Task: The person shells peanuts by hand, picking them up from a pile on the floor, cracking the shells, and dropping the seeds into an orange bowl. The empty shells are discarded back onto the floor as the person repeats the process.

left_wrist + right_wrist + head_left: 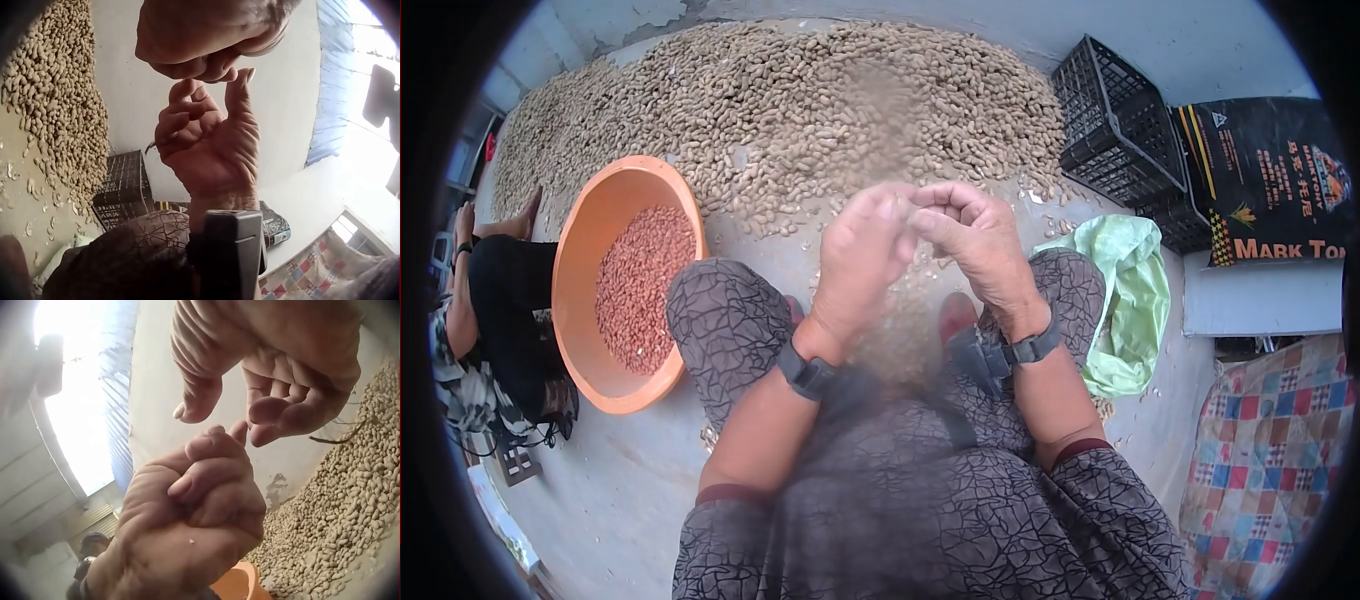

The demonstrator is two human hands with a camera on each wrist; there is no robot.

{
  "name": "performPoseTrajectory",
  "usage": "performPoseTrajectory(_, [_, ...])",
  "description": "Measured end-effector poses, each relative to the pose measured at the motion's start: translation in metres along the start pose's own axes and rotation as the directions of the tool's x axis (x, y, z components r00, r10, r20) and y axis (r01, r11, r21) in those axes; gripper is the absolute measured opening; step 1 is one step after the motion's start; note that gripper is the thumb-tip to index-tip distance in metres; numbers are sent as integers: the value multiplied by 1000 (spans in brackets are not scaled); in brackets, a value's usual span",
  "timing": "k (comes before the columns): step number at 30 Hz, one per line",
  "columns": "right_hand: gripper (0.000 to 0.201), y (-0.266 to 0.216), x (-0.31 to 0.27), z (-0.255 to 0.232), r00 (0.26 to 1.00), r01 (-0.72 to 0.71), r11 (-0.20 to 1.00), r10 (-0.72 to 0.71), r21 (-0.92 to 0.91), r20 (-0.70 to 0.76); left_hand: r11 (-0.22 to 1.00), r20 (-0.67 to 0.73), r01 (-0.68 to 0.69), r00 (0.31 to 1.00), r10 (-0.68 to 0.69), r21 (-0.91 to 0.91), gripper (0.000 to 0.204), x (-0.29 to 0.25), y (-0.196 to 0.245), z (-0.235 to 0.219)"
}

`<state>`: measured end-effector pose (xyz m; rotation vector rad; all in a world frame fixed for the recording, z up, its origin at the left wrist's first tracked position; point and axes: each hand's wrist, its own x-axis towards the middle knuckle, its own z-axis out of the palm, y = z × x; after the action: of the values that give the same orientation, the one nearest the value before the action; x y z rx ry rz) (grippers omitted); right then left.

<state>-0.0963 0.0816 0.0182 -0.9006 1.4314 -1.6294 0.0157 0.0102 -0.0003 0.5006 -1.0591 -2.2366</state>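
In the head view, the blurred left hand (860, 260) and the right hand (975, 235) meet at the fingertips above the lap. The left hand (194, 506) has its fingers curled in the right wrist view, with a small pale piece, apparently a peanut (215, 430), pinched at its tips. Close by, the right hand (275, 356) holds its thumb apart from its bent fingers, with a gap between them and nothing seen in it. The left wrist view shows the right hand (209, 137) below the left hand (212, 37). Their palms hide any other small pieces.
Unshelled peanuts (800, 110) are heaped along the wall. An orange basin (575, 330) of red kernels stands left, beside another seated person. At right are black crates (1115, 130), a black sack (1270, 180), a green bag (1130, 270) and a checked cloth (1270, 450).
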Motion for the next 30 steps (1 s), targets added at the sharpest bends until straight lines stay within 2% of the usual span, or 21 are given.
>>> performPoseTrajectory(2, [22,-3,0,-4,999,-42,999,42,-27,14,978,-72,-107,990,121,178,23,0,-4,3])
performPoseTrajectory(3, [21,-4,0,-5,989,-140,990,141,-33,43,978,-69,-107,990,121,177,23,0,-7,3])
performPoseTrajectory(4, [19,-5,0,-5,968,-237,971,239,-41,72,954,-48,-145,985,163,262,21,-1,-9,2])
performPoseTrajectory(5, [19,-3,0,-6,968,-236,971,239,-41,71,921,-25,-182,979,203,344,19,-1,-12,1])
performPoseTrajectory(6, [17,1,0,-6,965,-252,968,251,14,83,921,-25,-182,979,202,344,19,-1,-13,-1])
performPoseTrajectory(8, [16,3,-1,-6,960,-269,961,262,66,98,790,85,-313,944,318,527,18,1,-16,-6])
performPoseTrajectory(10, [15,2,-3,-2,974,-218,944,194,246,118,805,51,-323,937,345,498,17,4,-26,-11])
performPoseTrajectory(11, [15,3,-4,2,974,-218,944,194,246,119,818,19,-333,930,368,468,17,5,-30,-12])
performPoseTrajectory(13, [15,5,-5,9,992,-129,974,127,188,21,854,-32,-301,937,347,423,16,3,-30,-10])
performPoseTrajectory(14, [15,5,-6,9,992,-128,974,127,188,20,887,-83,-270,943,323,375,16,3,-29,-9])
performPoseTrajectory(18, [12,15,-6,11,996,-83,969,78,232,31,919,-102,-204,963,251,336,17,4,-29,-15])
performPoseTrajectory(19, [11,18,-7,12,999,-53,958,48,281,25,771,-26,-283,932,361,571,18,7,-33,-22])
performPoseTrajectory(20, [11,21,-7,13,998,-54,959,49,280,26,558,76,-342,893,444,756,18,8,-36,-25])
performPoseTrajectory(21, [11,23,-7,13,1000,-17,971,12,238,21,558,75,-342,893,444,756,18,6,-34,-23])
performPoseTrajectory(23, [11,22,-7,15,999,20,980,-25,198,22,823,-48,-241,950,309,515,20,2,-28,-16])
performPoseTrajectory(24, [11,17,-9,17,1000,9,985,-13,174,24,823,-50,-241,950,309,515,20,1,-25,-13])
performPoseTrajectory(26, [10,15,-11,19,1000,-3,989,-1,148,26,982,-152,-89,982,115,168,22,-1,-20,-9])
performPoseTrajectory(27, [8,17,-12,22,998,62,994,-62,87,0,982,-153,-89,981,115,167,22,-1,-23,-13])
performPoseTrajectory(28, [7,20,-13,24,992,125,992,-124,24,-20,857,-98,-164,966,240,489,12,0,-26,-20])
performPoseTrajectory(29, [7,22,-13,25,992,123,992,-123,24,-17,625,-5,-220,942,337,749,3,1,-29,-24])
performPoseTrajectory(30, [5,24,-13,26,986,164,986,-164,8,-16,625,-7,-219,941,338,749,3,1,-28,-25])
